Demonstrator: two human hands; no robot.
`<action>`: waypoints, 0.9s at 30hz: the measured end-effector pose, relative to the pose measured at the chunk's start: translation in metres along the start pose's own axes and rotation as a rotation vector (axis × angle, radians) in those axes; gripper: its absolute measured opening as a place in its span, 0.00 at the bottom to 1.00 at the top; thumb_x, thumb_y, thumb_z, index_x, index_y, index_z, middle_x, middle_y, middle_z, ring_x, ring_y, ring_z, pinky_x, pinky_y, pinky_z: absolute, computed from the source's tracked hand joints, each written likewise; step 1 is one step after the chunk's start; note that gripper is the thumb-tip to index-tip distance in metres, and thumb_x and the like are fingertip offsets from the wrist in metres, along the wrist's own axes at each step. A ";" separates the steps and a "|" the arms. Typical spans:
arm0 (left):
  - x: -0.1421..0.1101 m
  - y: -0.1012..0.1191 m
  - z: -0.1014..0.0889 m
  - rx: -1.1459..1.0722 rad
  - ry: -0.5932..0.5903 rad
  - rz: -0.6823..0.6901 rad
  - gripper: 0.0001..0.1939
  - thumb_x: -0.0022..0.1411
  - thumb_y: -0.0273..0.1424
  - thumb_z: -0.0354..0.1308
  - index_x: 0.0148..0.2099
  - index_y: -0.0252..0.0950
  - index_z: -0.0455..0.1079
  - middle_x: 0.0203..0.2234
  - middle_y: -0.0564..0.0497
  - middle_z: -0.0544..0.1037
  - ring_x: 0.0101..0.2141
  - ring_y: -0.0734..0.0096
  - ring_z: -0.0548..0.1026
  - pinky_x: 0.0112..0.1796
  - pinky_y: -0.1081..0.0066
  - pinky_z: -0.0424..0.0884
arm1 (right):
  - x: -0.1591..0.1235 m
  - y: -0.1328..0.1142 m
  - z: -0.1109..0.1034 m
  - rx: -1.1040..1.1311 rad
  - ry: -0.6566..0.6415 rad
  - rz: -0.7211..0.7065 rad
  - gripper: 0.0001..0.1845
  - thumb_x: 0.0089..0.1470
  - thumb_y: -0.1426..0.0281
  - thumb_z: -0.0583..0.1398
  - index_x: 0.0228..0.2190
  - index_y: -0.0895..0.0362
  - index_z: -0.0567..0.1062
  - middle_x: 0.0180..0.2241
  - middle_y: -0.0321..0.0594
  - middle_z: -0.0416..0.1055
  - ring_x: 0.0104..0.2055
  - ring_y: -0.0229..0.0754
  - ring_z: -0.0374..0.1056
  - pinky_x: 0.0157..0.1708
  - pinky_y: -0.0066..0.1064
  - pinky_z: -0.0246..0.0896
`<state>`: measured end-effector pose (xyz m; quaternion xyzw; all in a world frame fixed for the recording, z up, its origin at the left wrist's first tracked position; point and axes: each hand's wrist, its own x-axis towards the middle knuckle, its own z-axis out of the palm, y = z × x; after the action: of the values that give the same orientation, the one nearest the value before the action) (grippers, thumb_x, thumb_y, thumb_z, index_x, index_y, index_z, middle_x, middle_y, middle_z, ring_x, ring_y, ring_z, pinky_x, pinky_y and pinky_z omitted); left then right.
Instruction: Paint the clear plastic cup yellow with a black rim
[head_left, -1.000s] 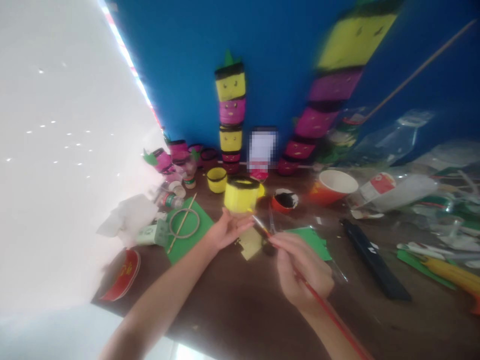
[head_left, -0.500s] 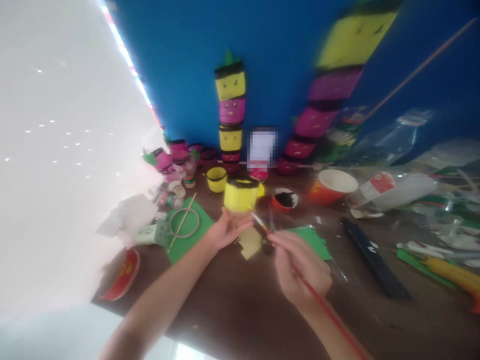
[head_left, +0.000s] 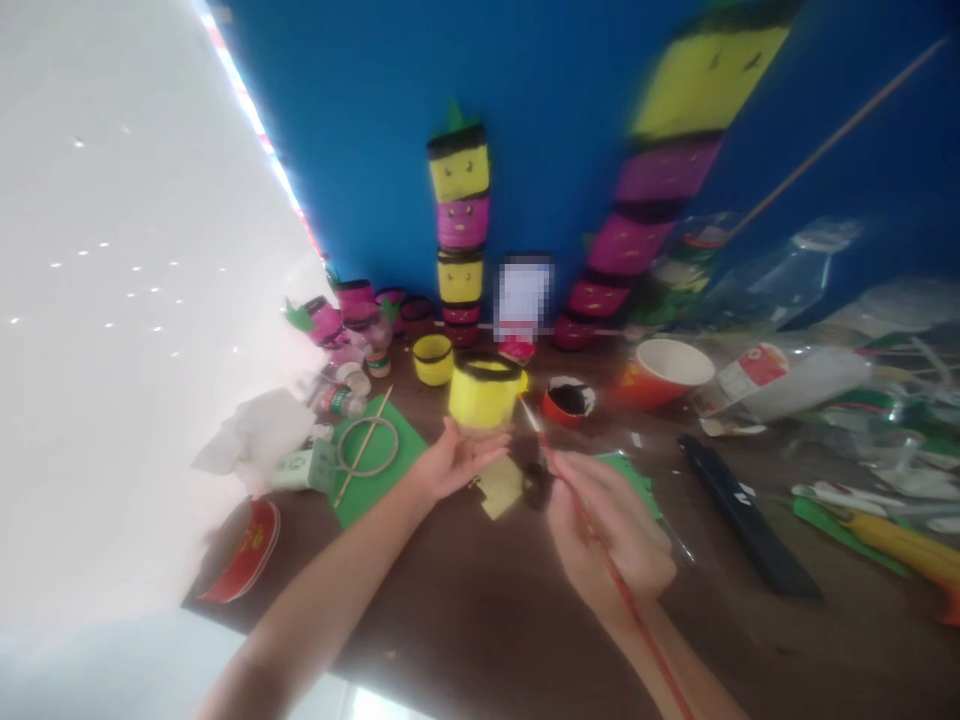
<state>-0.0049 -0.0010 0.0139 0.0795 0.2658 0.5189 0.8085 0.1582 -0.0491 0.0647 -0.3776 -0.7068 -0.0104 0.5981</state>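
A yellow paper cup (head_left: 484, 398) with a black painted rim rests on the fingers of my left hand (head_left: 466, 462), which holds it up from below. The cup's lower edge looks pale. In my right hand (head_left: 611, 525) is a thin red-handled paintbrush (head_left: 585, 515), gripped near its bristle end. Its tip is close to the cup's right side, by a small yellow shape (head_left: 523, 382) partly hidden behind the cup. I cannot tell which of the two the tip touches. Beneath my left hand lies a torn piece of tan paper (head_left: 500, 490).
A smaller yellow cup (head_left: 433, 360) and a red cup with black paint (head_left: 570, 400) stand behind. Green paper (head_left: 409, 440) lies left, a black bar-shaped object (head_left: 750, 520) right. Plastic bottles and scraps crowd the far right. Yellow-and-magenta cup stacks (head_left: 460, 220) line the blue wall.
The brush tip has moved up and to the right, from the cup's lower right wall to beside its upper right edge. My left hand and the cup stay nearly still.
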 end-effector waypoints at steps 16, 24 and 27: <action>-0.001 0.002 0.004 0.019 -0.013 -0.006 0.41 0.59 0.49 0.38 0.61 0.16 0.50 0.34 0.35 0.77 0.36 0.65 0.76 0.45 0.69 0.67 | 0.002 -0.002 -0.001 0.035 -0.092 -0.004 0.17 0.45 0.82 0.59 0.38 0.56 0.74 0.33 0.41 0.74 0.34 0.40 0.72 0.34 0.31 0.70; 0.000 0.001 0.002 -0.014 -0.007 -0.004 0.41 0.59 0.49 0.36 0.63 0.19 0.45 0.37 0.35 0.77 0.36 0.64 0.76 0.44 0.68 0.67 | 0.003 -0.003 -0.004 0.009 -0.053 -0.037 0.17 0.45 0.83 0.59 0.37 0.56 0.73 0.32 0.41 0.74 0.34 0.41 0.72 0.35 0.33 0.70; 0.000 0.000 0.001 0.000 -0.012 -0.006 0.40 0.59 0.49 0.38 0.63 0.21 0.46 0.37 0.35 0.77 0.36 0.65 0.76 0.45 0.68 0.67 | 0.002 -0.002 -0.003 -0.032 -0.035 -0.048 0.18 0.45 0.83 0.59 0.39 0.56 0.73 0.34 0.41 0.74 0.35 0.40 0.72 0.36 0.32 0.70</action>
<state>-0.0044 -0.0004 0.0150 0.0816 0.2612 0.5163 0.8115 0.1593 -0.0506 0.0684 -0.3704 -0.7258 -0.0293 0.5789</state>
